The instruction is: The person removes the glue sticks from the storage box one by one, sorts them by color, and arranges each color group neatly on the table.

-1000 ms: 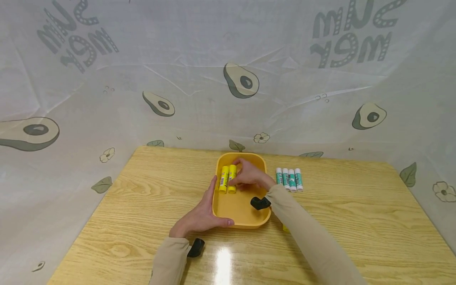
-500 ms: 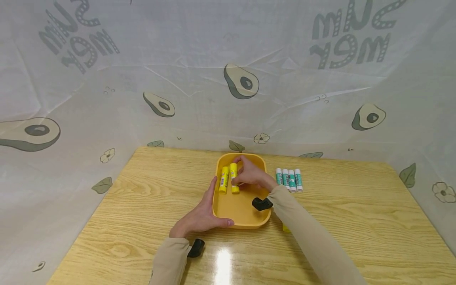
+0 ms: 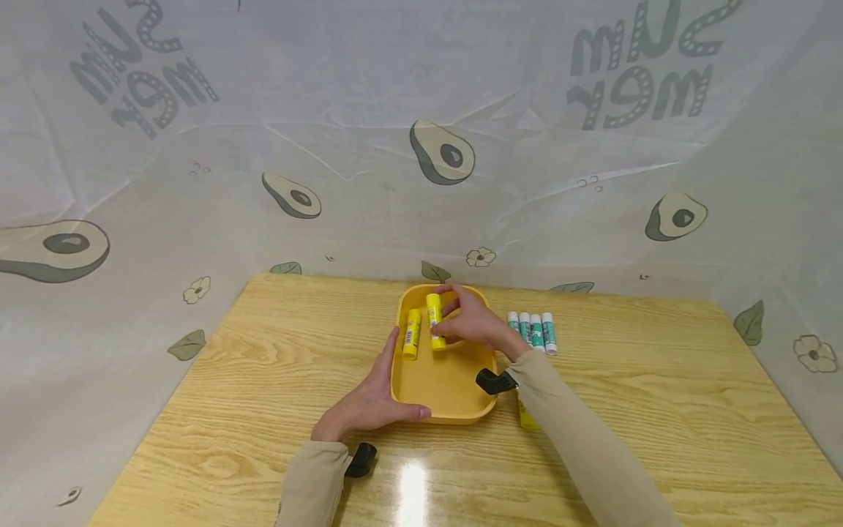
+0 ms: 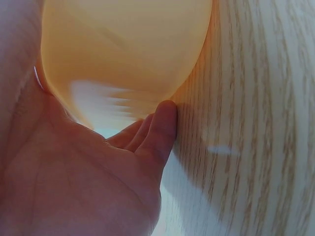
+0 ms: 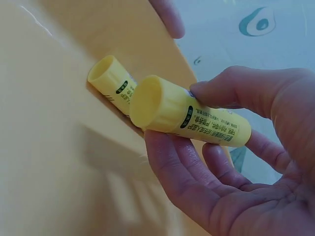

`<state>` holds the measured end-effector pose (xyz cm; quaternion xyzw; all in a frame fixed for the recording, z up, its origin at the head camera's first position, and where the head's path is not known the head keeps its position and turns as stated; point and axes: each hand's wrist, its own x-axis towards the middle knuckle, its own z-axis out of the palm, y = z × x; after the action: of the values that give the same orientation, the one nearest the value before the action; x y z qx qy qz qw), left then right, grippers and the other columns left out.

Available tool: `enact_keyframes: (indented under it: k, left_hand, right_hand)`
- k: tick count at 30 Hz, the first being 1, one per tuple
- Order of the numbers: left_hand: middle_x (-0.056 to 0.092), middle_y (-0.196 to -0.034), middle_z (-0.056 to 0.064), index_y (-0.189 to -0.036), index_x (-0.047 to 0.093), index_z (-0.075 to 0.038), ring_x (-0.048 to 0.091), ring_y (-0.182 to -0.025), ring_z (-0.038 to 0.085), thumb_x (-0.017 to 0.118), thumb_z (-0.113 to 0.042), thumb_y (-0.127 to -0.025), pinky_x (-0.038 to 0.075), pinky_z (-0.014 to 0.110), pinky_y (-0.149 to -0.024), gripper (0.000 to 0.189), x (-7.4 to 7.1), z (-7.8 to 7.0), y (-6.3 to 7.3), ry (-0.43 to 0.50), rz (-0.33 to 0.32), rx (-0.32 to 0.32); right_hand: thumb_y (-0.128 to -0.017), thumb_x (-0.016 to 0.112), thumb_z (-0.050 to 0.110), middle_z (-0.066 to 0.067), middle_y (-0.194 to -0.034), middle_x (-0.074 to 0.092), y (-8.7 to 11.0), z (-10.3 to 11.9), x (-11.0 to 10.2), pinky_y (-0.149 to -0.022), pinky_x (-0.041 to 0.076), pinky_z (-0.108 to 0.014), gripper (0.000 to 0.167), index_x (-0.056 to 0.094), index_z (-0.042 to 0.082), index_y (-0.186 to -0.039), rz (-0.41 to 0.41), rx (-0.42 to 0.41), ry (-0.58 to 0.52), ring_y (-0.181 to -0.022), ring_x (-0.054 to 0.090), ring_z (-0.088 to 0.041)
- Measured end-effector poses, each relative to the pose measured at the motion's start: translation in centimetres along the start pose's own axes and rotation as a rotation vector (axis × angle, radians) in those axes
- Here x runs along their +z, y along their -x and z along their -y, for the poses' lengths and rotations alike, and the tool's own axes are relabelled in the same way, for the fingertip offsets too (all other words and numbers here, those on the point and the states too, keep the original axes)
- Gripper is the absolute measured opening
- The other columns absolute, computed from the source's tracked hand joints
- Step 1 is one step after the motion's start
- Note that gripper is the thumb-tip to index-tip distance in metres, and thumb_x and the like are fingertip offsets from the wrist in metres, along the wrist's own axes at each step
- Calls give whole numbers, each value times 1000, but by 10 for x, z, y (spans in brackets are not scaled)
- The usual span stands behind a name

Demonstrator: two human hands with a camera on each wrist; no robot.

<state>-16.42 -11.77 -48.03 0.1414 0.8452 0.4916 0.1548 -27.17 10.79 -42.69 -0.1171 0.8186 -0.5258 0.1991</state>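
A yellow glue stick [image 3: 435,322] is pinched between the thumb and fingers of my right hand [image 3: 477,322], tilted over the shallow orange-yellow tray [image 3: 444,391]. In the right wrist view, that glue stick [image 5: 206,120] shows its open-looking round end and printed label. A second yellow glue stick [image 3: 411,334] lies lengthwise along the tray's left inner wall. My left hand [image 3: 369,401] holds the tray's near left corner, thumb on the front rim and fingers along the left side. The left wrist view has those fingers [image 4: 160,130] against the tray's outer wall.
Several green-and-white glue sticks [image 3: 537,333] lie in a row on the wooden table [image 3: 658,395], right of the tray. Another yellow object [image 3: 527,419] shows partly behind my right sleeve. A printed curtain [image 3: 369,227] hangs behind the table.
My right hand has lifted the glue stick from beside the other one and moved it slightly right and up. The left hand and tray stay nearly in place.
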Motion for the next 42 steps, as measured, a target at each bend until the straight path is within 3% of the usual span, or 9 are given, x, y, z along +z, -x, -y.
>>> enact_keyframes:
  k: [13,19,28,36,42]
  left_hand:
    - [-3,-174,3,-161,-18,-40,13,-159,29,90,-49,-74,19,58,-127,139,1,1,0,11,5,-3]
    - [-2,-174,3,-161,-17,-40,15,-158,29,90,-49,-74,20,58,-127,138,1,1,0,8,-1,-8]
    - [-2,-174,5,-162,-16,-40,16,-158,30,90,-48,-74,20,58,-127,138,0,1,0,4,0,-10]
    - [0,-173,5,-162,-15,-40,16,-158,30,90,-51,-73,21,59,-126,138,-1,2,0,-12,-1,-1]
    - [-1,-174,4,-162,-15,-41,14,-159,30,90,-51,-72,20,59,-126,138,-1,1,0,-18,1,-7]
  right_hand:
    - [-87,79,7,-21,-125,49,20,0,-15,-84,63,-48,74,38,15,-149,-30,-75,-75,-91,69,-28]
    - [-88,78,8,-22,-123,49,33,0,-22,-83,63,-46,74,38,12,-150,-31,-121,-78,-91,68,-25]
    - [-87,78,6,-17,-119,48,52,-2,-31,-85,62,-53,76,38,15,-150,-36,-113,-114,-94,68,-24]
    - [-89,76,4,-18,-120,48,66,-5,-39,-77,63,-40,73,38,13,-150,-45,-133,-118,-89,67,-22]
    - [-89,77,3,-18,-119,48,76,-9,-44,-77,64,-39,72,38,10,-150,-51,-152,-133,-83,66,-20]
